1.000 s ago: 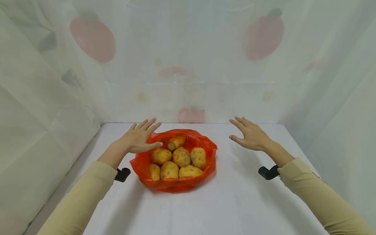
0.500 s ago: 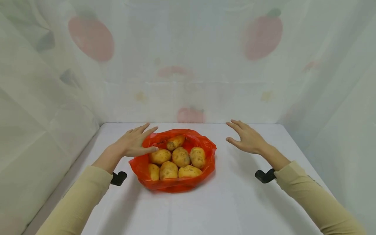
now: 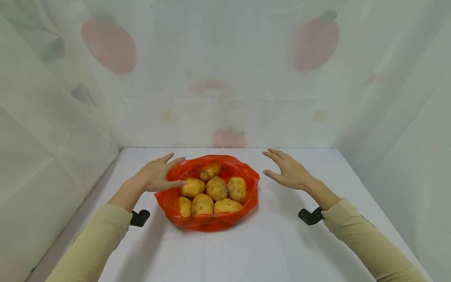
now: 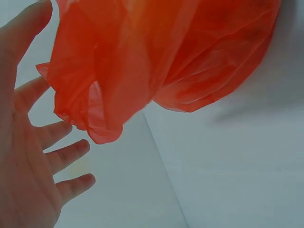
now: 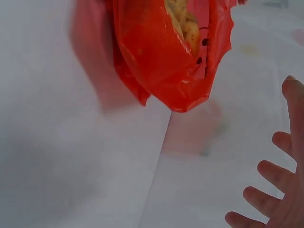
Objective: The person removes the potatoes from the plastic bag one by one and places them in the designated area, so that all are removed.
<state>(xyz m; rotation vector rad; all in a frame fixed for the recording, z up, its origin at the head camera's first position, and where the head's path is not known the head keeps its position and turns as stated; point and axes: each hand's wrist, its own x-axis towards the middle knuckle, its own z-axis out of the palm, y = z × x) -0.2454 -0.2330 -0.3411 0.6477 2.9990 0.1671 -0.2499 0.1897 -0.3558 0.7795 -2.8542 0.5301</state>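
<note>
A red plastic bag [image 3: 211, 224] stands wide open on the white table, its rim spread around several yellow-brown potatoes [image 3: 217, 188]. At the bag's left side is my left hand [image 3: 152, 175], fingers spread; its thumb and forefinger overlap the rim in the head view. In the left wrist view the fingers of that left hand [image 4: 28, 156] extend right beside the bag's crumpled edge [image 4: 104, 95]. My right hand [image 3: 289, 170] hovers to the right of the bag, apart from it, palm turned inward. The right wrist view shows the right hand's fingers [image 5: 273, 175] loosely extended, holding nothing.
White cloth covers the table [image 3: 243, 254]. Pale sheeting with faded fruit prints forms a back wall [image 3: 246, 78] and closes in the left and right sides. A black wrist mount [image 3: 310, 216] juts from the right sleeve, another black mount [image 3: 139, 218] from the left.
My left hand has moved a little left and down, toward the bag's left edge. The right hand has come left and lower, nearer the bag. Bag and potatoes stay in place.
</note>
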